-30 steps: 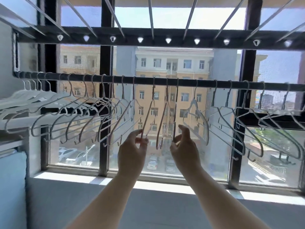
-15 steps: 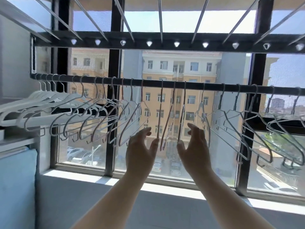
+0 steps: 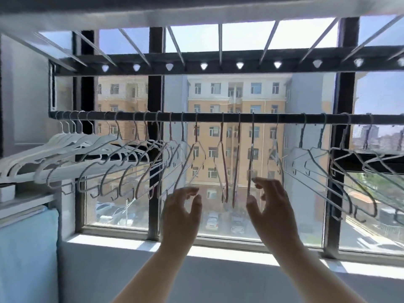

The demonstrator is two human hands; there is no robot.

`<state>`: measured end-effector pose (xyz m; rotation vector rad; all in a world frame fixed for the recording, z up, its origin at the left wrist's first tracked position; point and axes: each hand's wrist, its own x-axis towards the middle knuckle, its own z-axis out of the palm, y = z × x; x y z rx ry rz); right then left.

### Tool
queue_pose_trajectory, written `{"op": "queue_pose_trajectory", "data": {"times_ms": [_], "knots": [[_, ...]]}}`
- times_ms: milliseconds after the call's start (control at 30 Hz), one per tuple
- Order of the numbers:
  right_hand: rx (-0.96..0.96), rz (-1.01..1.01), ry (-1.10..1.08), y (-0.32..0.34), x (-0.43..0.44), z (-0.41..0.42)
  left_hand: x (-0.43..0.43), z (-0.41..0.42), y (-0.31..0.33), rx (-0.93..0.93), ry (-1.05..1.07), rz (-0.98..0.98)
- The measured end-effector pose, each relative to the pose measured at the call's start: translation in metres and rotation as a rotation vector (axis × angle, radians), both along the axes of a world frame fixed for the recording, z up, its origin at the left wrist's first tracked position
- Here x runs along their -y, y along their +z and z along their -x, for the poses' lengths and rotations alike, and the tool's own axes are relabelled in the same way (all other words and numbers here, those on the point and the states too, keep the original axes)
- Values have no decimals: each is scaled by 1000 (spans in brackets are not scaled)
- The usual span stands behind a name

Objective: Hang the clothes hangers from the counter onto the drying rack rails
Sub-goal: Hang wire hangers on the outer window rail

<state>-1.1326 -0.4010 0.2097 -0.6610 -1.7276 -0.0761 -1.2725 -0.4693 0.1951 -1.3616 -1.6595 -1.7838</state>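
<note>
A dark-framed window (image 3: pixel 155 95) fills the far side; beyond the glass stand a tan and white building (image 3: pixel 236 99) and parked cars (image 3: pixel 212 219) far below; a pale blue panel (image 3: pixel 26 248) sits at the near left, and a sunlit white sill (image 3: pixel 122 240) runs under the panes. Overhead, slim pale metal bars (image 3: pixel 220 38) fan out from a dark crossbeam (image 3: pixel 218 72) dotted with small bright studs. Lower down, a round dark rail (image 3: pixel 284 117) spans the window from left to right, and nothing stands between it and the hands. The hangers all hang from this rail by their hooks: thick white plastic hangers (image 3: pixel 65 147) are bunched at the left end; thin pinkish wire hangers (image 3: pixel 223 149) hang edge-on in the middle; grey wire hangers (image 3: pixel 349 171) spread out to the right (their shoulders notched and curved). The left hand (image 3: pixel 181 211) and right hand (image 3: pixel 271 206) are raised just below the middle hangers; both have loosely curled fingers with the thumb set apart, gripping nothing; whether the right fingertips (image 3: pixel 258 182) touch a hanger's lower end cannot be told.
</note>
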Motion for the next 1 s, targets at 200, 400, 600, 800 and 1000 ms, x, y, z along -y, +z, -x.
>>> {"op": "queue_pose_trajectory", "data": {"times_ms": [200, 400, 600, 800, 1000], "knots": [[71, 155, 11, -15, 18, -38, 12, -12, -10, 0, 27, 51], [144, 264, -32, -24, 35, -89, 31, -43, -22, 8, 46, 113], [257, 417, -81, -34, 58, -157, 47, -91, -33, 102, 24, 216], [355, 427, -52, -22, 71, -165, 49, -103, -13, 137, 36, 261], [359, 445, -14, -15, 62, -140, 29, -80, 4, 243, -30, 323]]}}
